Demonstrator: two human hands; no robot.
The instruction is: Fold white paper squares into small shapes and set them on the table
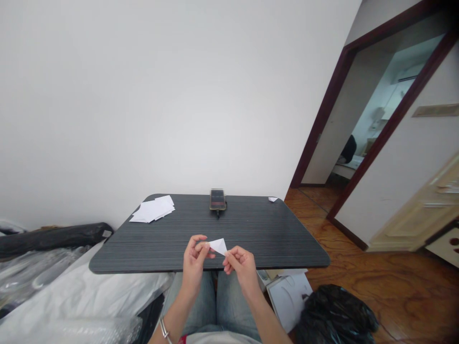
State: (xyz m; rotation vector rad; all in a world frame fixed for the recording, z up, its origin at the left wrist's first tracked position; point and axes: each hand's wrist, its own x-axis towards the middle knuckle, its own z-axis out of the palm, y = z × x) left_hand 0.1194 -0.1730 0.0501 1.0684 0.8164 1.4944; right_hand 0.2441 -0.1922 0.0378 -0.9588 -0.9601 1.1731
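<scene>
My left hand [194,260] and my right hand [241,263] hold a small white piece of folded paper [219,246] between them, just above the near edge of a dark grey table [251,234]. Each hand pinches one end of the paper with thumb and fingertips. The paper has a triangular shape. A bracelet sits on my left wrist.
A stack of white paper sheets [153,209] lies at the table's far left. A phone [217,199] stands at the far middle, a paper scrap [273,199] at the far right. Plastic wrap [71,296] lies left, a black bag [333,317] on the wooden floor right. An open doorway [373,124] is at right.
</scene>
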